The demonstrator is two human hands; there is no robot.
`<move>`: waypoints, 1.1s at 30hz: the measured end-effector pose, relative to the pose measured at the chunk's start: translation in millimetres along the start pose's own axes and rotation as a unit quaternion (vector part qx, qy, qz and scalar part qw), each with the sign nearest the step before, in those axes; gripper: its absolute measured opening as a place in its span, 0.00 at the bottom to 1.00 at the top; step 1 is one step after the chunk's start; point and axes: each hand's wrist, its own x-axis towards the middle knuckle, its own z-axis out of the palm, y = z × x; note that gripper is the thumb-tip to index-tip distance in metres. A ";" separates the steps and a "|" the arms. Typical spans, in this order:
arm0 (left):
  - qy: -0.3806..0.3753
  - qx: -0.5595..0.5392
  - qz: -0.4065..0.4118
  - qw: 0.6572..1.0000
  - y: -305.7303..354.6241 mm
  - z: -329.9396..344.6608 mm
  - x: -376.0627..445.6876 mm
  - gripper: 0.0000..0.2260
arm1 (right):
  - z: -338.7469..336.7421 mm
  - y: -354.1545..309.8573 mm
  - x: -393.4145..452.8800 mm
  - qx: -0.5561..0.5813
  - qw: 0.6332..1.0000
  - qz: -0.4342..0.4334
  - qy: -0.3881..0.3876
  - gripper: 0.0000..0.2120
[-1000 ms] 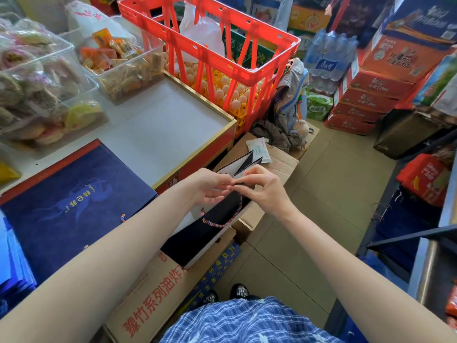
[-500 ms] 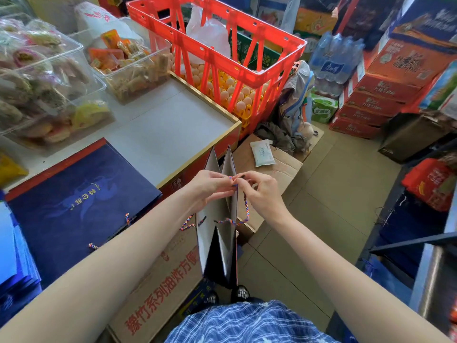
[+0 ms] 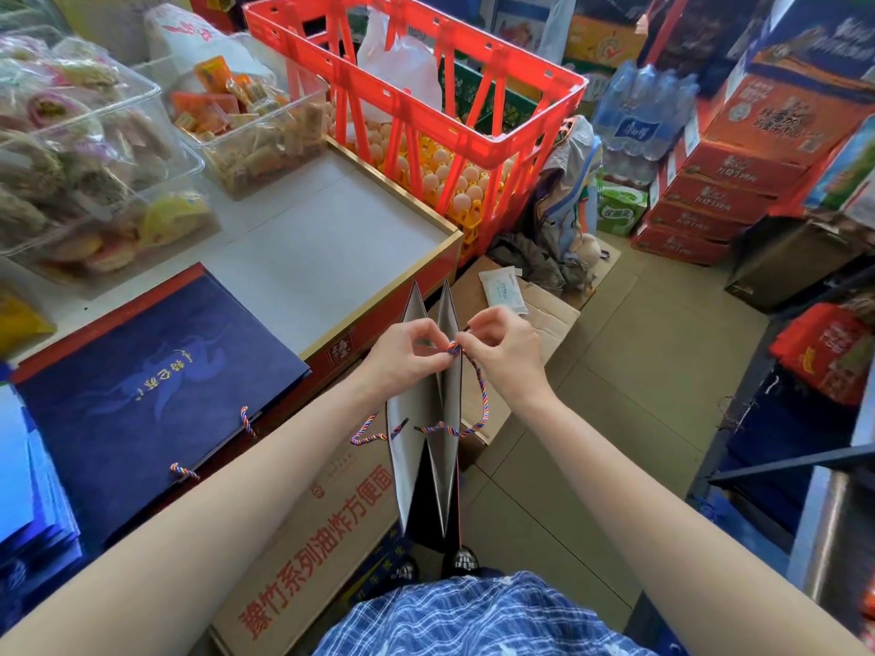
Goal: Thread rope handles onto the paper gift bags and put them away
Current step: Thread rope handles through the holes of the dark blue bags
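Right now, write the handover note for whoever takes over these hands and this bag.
Left hand: pinches the top edge of the open gift bag, held in the air.
Right hand: pinches the end of the rope handle at the bag's right panel.
Done: a rope already runs through the left panel, one end hanging outside; a finished bag with its handle lies flat on the counter.
Left: seat this rope end, then put the bag away with the finished one.
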 end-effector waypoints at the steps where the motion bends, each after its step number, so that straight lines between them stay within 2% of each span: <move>1: -0.003 0.010 0.003 1.000 -0.2 0.0 0.7 0.04 | -1.0 -0.3 0.5 -0.017 1.000 -0.011 -0.008 0.05; 4: -0.031 0.046 0.019 0.998 -0.6 -0.2 1.8 0.03 | -4.1 -1.0 -1.5 -0.077 0.994 -0.066 -0.030 0.02; 7: -0.069 0.059 0.036 0.995 0.0 -0.2 4.1 0.08 | -8.1 3.8 -2.8 -0.131 0.984 -0.115 -0.049 0.04; 14: -0.099 0.094 0.063 0.989 6.7 -0.7 8.0 0.09 | -16.9 7.3 0.0 -0.181 0.968 -0.153 -0.087 0.04; 16: -0.112 0.088 0.052 0.988 7.2 -0.4 8.0 0.07 | -18.4 7.8 -1.0 -0.172 0.970 -0.147 -0.095 0.04; 19: -0.125 0.086 0.026 0.988 6.4 0.9 7.3 0.06 | -20.2 6.7 -2.0 -0.108 0.986 -0.083 -0.096 0.04; 25: -0.074 0.108 0.035 0.991 6.2 0.4 6.9 0.02 | -20.5 3.6 2.3 -0.017 0.998 0.017 -0.056 0.08; 33: 0.026 0.123 0.061 0.990 5.8 10.3 6.7 0.03 | -22.2 -1.5 2.8 -0.121 0.991 0.003 -0.058 0.01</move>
